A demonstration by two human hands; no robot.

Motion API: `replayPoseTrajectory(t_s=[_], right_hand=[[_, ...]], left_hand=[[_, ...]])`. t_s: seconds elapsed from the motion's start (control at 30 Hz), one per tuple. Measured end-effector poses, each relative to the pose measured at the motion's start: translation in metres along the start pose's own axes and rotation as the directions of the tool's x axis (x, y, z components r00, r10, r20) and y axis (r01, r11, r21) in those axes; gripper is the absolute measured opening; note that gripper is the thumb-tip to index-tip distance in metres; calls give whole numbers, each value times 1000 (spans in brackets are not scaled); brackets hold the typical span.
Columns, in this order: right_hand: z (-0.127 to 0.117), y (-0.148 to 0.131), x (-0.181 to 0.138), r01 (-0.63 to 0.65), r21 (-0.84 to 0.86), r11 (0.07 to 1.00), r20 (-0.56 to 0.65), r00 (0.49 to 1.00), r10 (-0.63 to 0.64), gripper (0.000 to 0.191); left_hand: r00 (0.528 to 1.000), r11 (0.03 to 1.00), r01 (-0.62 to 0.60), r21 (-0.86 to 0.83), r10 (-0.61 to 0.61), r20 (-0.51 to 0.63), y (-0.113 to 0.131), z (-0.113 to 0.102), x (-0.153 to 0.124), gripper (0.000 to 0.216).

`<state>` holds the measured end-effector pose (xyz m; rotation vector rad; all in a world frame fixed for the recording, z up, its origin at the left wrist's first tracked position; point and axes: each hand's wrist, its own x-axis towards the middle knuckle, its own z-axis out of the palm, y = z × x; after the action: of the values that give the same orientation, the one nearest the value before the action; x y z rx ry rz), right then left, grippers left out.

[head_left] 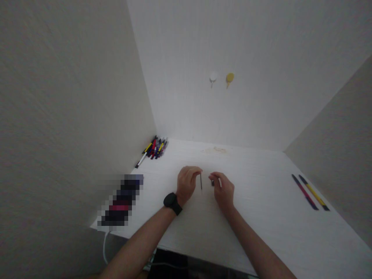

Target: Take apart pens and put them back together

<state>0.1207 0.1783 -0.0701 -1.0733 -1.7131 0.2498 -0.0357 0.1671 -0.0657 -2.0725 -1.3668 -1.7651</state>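
Observation:
Over the middle of the white table, my left hand (186,184), with a black watch on its wrist, pinches a thin dark pen refill (201,181) by its upper end. The refill hangs almost upright, with a paler lower tip. A short gap to the right, my right hand (224,190) has its fingers closed around a small dark piece (212,183). Most of that piece is hidden by the fingers, so its kind does not show. The two hands are apart from each other.
A pile of pens (155,148) lies in the back left corner. Two pens, one red and dark (304,191), one yellow and dark (314,192), lie at the right edge. A pixelated dark object (120,201) sits front left, near a white cable (104,248). Walls enclose the table.

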Motion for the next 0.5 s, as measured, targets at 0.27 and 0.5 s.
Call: replayPoseTrajectory(t_s=[0.27, 0.5], right_hand=[[1, 0, 0, 108, -14, 994, -4, 994, -108, 24], [0, -3, 1, 121, -19, 993, 5, 993, -121, 21]], left_hand=[[998, 999, 34, 25, -35, 50, 2, -1, 2, 17], [997, 999, 29, 34, -32, 67, 2, -2, 3, 19]])
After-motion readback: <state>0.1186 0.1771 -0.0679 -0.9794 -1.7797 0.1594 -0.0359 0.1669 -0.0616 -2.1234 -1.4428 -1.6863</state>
